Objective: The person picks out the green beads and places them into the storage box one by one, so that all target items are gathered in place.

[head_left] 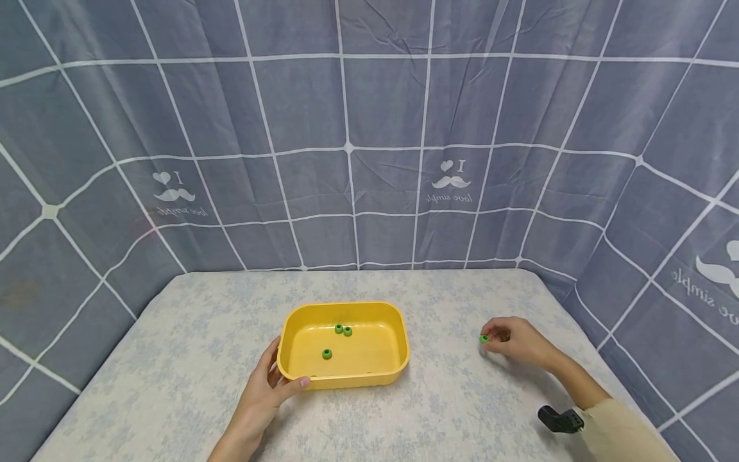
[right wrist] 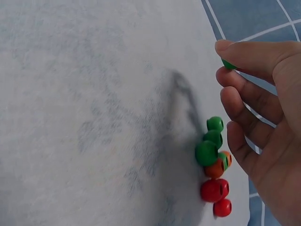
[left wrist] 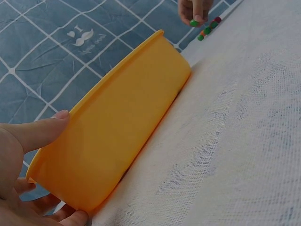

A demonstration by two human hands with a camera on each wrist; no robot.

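Observation:
A yellow plastic tray [head_left: 369, 380] stands on the table with several green beads in it, such as one green bead [head_left: 327, 353] left of its middle. My left hand [head_left: 260, 394] grips the near left corner, thumb over the rim and fingers along the side wall. Off to the right, my right hand [head_left: 522, 343] pinches another green bead [right wrist: 227, 65] between thumb and forefinger, just above the table. Beneath that hand in the right wrist view lies a cluster of green beads [right wrist: 207, 153], orange beads [right wrist: 214, 168] and red beads [right wrist: 211, 189]; the hand mostly hides it in the head view.
A pale flowered cloth [head_left: 439, 410] covers the table. Blue-grey checked curtains [head_left: 381, 109] hang behind it and at both sides. A black device [head_left: 560, 420] sits at the right wrist, by the light sleeve [head_left: 620, 433].

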